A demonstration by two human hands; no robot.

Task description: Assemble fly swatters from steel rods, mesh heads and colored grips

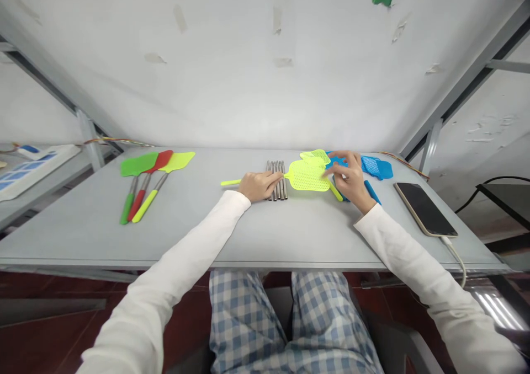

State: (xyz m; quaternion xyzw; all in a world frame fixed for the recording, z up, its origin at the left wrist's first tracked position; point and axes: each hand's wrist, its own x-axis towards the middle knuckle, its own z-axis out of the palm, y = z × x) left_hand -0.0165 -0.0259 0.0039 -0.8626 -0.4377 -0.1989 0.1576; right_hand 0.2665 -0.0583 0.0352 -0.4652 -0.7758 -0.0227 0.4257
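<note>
Clock centred on the head of the held swatter (308,176); 12 at the wall (232,76).

- At 9, well apart: three swatters (160,160), green, red and yellow, fanned on the table (199,208); bare surface between them and the left hand.
- At 9, near: left hand (257,186), fingers closed on the held swatter; its yellow grip shows beyond the hand.
- At 9, nearest: metal rods (276,182), side by side, partly under the left fingers; smooth, likely stiff and ready to roll.
- Centre: held swatter, yellow, perforated, head flat. Judged light, thin and bendy, hardly fragile; best held by grip or neck.
- At 1: yellow mesh heads (317,154), close behind.
- At 3: right hand (350,181), fingers bent by the head's edge; cannot tell whether pinching it.
- At 3, beyond: blue swatters (379,167), partly hidden.
- Towards 4: phone (426,209), cable over the front edge.
- At 6: open room down to the table's front edge; at 12, the wall limits reach.
</note>
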